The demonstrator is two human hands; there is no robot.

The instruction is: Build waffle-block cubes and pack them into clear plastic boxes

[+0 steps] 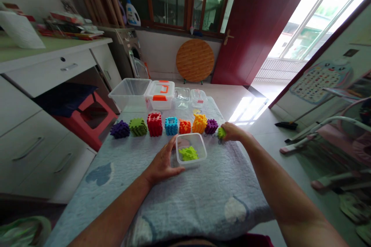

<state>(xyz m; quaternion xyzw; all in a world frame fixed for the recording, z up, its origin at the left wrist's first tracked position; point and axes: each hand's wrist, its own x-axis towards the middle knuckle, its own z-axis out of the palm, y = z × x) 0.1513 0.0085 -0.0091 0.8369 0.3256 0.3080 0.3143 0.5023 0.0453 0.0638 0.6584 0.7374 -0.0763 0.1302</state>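
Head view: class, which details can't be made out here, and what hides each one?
All in the head view:
Right end of the lime-green block: covered by the right hand.
Number of lime-green pieces in the clear tub: they overlap.
Wall chart's print: too small.
Pink chair's far part: cut off by the right edge.

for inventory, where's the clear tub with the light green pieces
In the head view, the clear tub sits on the table just right of the left hand, nearer the camera than the orange blocks.
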